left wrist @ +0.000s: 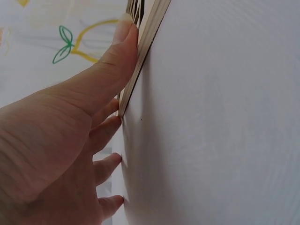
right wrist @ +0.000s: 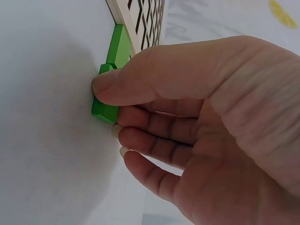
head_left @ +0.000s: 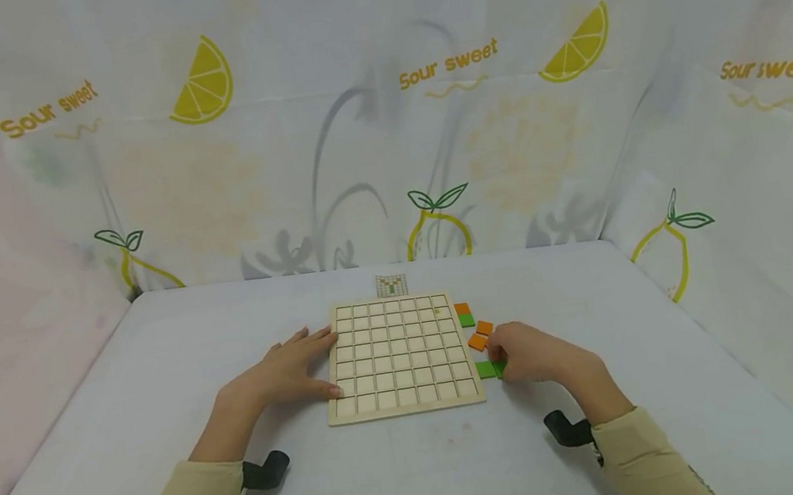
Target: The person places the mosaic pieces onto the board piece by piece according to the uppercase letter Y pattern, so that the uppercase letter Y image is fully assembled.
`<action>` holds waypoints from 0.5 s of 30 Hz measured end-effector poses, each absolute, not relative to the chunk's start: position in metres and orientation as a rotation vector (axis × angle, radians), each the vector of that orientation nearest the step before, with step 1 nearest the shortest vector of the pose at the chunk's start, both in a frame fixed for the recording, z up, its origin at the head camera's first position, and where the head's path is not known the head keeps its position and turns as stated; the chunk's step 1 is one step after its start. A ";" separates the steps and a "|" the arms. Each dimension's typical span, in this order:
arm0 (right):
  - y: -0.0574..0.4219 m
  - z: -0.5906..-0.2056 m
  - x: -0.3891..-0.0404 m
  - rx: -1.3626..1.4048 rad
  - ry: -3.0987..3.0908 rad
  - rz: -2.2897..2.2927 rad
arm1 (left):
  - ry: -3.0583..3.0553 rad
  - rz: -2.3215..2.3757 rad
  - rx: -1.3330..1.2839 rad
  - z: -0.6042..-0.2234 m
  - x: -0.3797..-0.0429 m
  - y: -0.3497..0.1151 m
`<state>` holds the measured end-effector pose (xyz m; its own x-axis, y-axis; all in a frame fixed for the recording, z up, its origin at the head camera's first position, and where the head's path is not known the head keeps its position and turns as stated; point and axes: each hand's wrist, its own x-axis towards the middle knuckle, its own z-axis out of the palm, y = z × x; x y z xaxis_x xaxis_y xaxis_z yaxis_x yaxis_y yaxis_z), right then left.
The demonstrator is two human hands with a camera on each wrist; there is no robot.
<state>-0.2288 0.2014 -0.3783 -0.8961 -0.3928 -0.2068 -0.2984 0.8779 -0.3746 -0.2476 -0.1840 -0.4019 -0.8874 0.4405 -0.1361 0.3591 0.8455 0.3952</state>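
Observation:
A pale wooden grid board [head_left: 408, 413] lies flat on the table. My left hand [head_left: 282, 377] rests against its left edge with fingers spread, the thumb [left wrist: 123, 35] at the board's edge. By the board's lower right side, my right hand [head_left: 532, 353] pinches a green tile [right wrist: 105, 111] between thumb and fingers. That tile is close to or on the white surface and touches or overlaps a second green tile [head_left: 485, 369], which sits against the board. Just beyond the right fingers lie two orange tiles [head_left: 484, 327]. The right fingertips are partly hidden behind the thumb.
At the board's upper right edge, an orange tile [head_left: 462, 308] and a green tile [head_left: 467, 320] lie together. A small printed pattern card [head_left: 391, 286] lies behind the board. Lemon-printed cloth [head_left: 383, 142] hangs behind the white table [head_left: 425, 483].

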 end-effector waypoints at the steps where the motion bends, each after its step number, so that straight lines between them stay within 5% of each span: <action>1: 0.201 -0.379 -0.229 -0.516 2.772 -0.482 | 2.804 0.531 0.617 -0.402 -0.248 -0.184; 15: 0.197 -0.380 -0.231 -0.503 2.788 -0.480 | 2.795 0.539 0.600 -0.400 -0.246 -0.182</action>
<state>-0.2305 0.1970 -0.3802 -0.9041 -0.3780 -0.1994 -0.2896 0.8850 -0.3647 -0.2457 -0.1825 -0.4001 -0.8891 0.4337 -0.1461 0.3484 0.8484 0.3985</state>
